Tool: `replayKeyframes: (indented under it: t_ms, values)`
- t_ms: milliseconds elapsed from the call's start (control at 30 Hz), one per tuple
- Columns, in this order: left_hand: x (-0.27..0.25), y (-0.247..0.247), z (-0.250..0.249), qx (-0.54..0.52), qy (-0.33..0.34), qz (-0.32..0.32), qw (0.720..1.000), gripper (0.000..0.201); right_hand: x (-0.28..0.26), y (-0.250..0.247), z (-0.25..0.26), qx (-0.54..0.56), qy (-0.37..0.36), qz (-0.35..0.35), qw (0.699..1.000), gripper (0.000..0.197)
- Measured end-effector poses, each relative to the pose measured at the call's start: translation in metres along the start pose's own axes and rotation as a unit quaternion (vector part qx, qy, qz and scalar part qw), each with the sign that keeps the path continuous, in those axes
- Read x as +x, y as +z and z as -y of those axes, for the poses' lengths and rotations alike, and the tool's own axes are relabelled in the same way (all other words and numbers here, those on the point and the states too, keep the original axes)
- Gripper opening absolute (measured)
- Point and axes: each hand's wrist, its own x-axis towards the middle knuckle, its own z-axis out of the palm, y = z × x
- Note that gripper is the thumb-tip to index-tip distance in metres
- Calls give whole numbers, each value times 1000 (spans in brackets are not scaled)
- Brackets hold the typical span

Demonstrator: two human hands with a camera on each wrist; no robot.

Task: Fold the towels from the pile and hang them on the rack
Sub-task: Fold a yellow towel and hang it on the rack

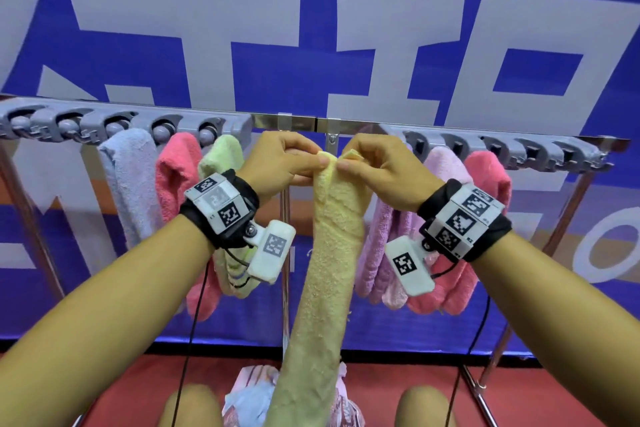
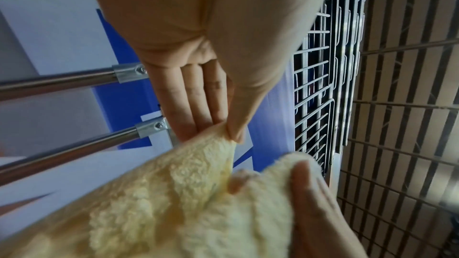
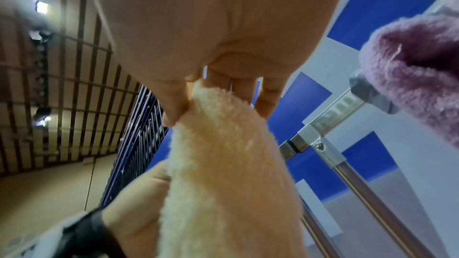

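Observation:
A long yellow towel (image 1: 332, 253) hangs folded lengthwise in front of the rack's middle. My left hand (image 1: 287, 163) pinches its top edge between thumb and fingers; my right hand (image 1: 374, 163) pinches the same edge beside it. The left wrist view shows my left hand (image 2: 223, 125) with thumb and fingers pinched on the yellow towel (image 2: 174, 193). In the right wrist view my right hand (image 3: 198, 97) grips the yellow towel (image 3: 223, 164). The metal rack (image 1: 304, 121) runs across at hand height, with grey clip rows at both ends.
A light blue towel (image 1: 131, 180), a pink towel (image 1: 176, 170) and a green towel (image 1: 221, 156) hang left of centre. A lilac towel (image 1: 391, 239) and a pink towel (image 1: 485, 170) hang on the right. A pile of towels (image 1: 252, 395) lies on the red floor between my knees.

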Motion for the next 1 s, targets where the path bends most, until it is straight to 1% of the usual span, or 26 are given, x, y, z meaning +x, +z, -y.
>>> replayKeyframes:
  t_ms: [100, 200, 333, 400, 467, 600, 667, 867, 1000]
  values:
    - [-3, 4, 1, -23, 5, 21, 1000, 14, 0, 2, -2, -57, 0, 9, 998, 19]
    - [-6, 5, 3, -48, 5, 48, 998, 21, 0, 2, -4, -66, 19, 22, 997, 18]
    - [-6, -2, 8, -57, -6, 56, 997, 16, 0, -1, -6, -107, 26, 69, 992, 17]
    - [-7, -3, 10, -44, 2, 56, 997, 14, -2, -1, -7, -114, 32, 76, 990, 17]
    - [-8, -1, 11, -36, 13, 46, 998, 13, -2, 1, -7, -110, 32, 55, 992, 16]
    - [-12, 1, 10, -27, 39, 22, 999, 11, -3, 4, -9, -69, 31, -16, 997, 9]
    - [-14, 0, 10, -28, 50, 19, 998, 9, -3, 5, -9, -51, 36, -34, 997, 5]
    - [-18, 1, 15, -17, 72, 19, 997, 17, -3, 10, -12, -31, 20, -22, 999, 9]
    - [-20, 0, 20, -20, 80, 21, 996, 14, -3, 15, -14, -33, 17, -29, 999, 9]
